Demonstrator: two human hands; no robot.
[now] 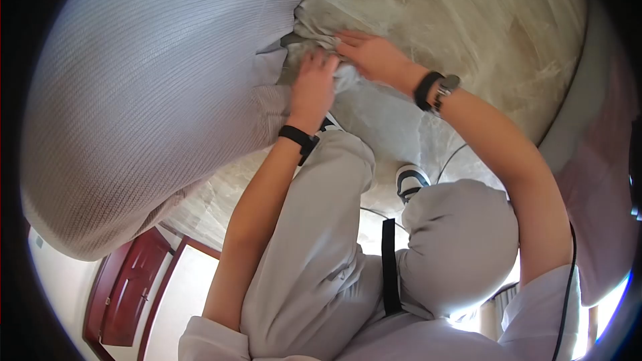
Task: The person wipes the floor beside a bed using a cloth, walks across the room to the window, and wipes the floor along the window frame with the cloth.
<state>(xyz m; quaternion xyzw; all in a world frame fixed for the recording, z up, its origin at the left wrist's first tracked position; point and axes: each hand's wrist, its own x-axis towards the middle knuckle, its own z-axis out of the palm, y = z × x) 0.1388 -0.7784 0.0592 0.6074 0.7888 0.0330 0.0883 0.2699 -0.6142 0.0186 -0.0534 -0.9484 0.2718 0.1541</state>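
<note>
Head view: crumpled cloth lies at the fingertips of left hand and right hand, each grip's closure unclear.

Count: two hands, two black wristbands.
One ribbed cover beside left hand; two shoes; one red door.

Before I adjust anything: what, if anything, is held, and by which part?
The right hand seems to pinch the crumpled grey cloth by a bunched fold; blur hides whether the left hand grips it too.
</note>
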